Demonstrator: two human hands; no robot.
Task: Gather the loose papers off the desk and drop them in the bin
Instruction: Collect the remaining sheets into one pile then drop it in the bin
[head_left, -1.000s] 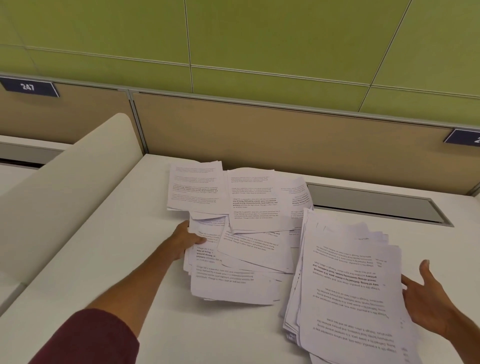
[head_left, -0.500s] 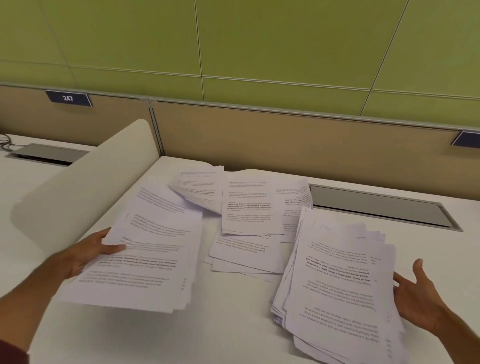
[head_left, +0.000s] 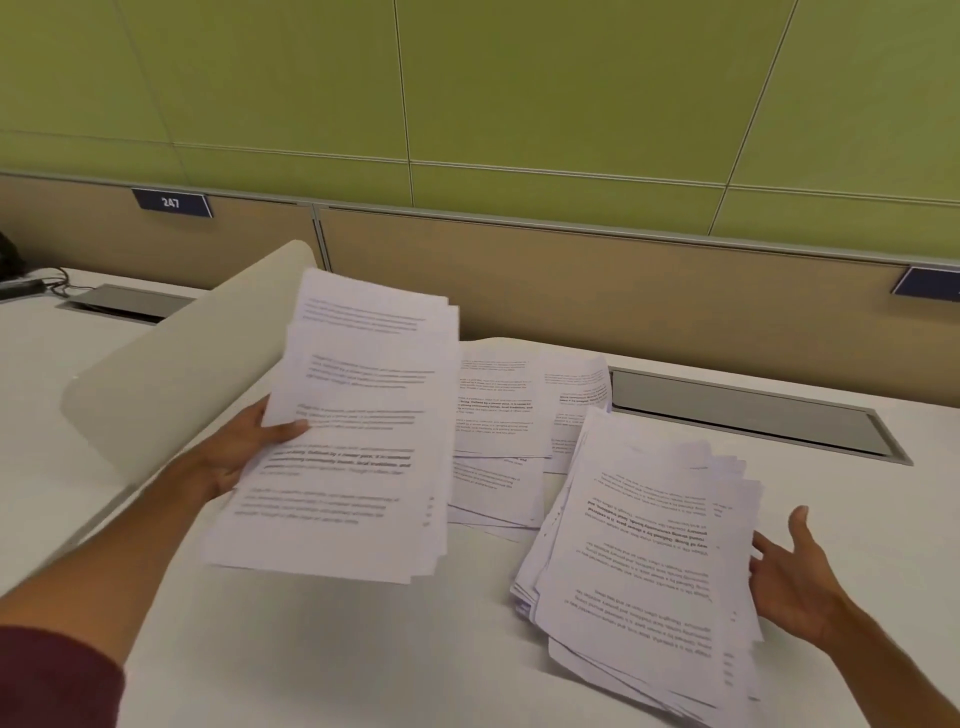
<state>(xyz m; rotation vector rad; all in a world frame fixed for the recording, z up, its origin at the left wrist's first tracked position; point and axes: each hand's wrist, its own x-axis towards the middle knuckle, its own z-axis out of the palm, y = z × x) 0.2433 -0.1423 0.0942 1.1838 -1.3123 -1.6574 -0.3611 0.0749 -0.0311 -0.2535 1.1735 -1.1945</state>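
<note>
White desk (head_left: 322, 654) fills the near ground, and a dark red sleeve (head_left: 52, 680) enters at the lower left corner with a bare forearm reaching forward from it. At the lower right lies a thick, uneven stack of papers (head_left: 649, 561), printed side up, its sheets fanned out of line and its near corner running to the bottom edge of the view. The right hand (head_left: 795, 582) is beside that stack's right edge with the palm turned toward it, fingers straight and spread, thumb raised, gripping nothing; whether the fingertips touch the paper cannot be told. Further in on the left, the left hand (head_left: 244, 452) holds a sheaf of papers (head_left: 353, 441) by its left edge, thumb lying across the top page and fingers hidden underneath. The sheaf is clear of the desk, tilted, blurred, and throws a soft shadow below it. Between sheaf and stack, a few loose sheets (head_left: 498, 415) lie flat and overlapping on the desk, partly hidden behind the sheaf. Left of the held pages a curved cream divider (head_left: 171, 374) rises from the desk edge. Beyond the stack a grey hatch (head_left: 753, 415) is set flush into the desktop, and a second hatch (head_left: 124, 301) shows on the neighbouring desk, with a dark cable (head_left: 54, 283) near it. Behind runs a tan partition (head_left: 623, 291) bearing a blue plate (head_left: 171, 202) marked 247, and above it a green panelled wall (head_left: 519, 78).
</note>
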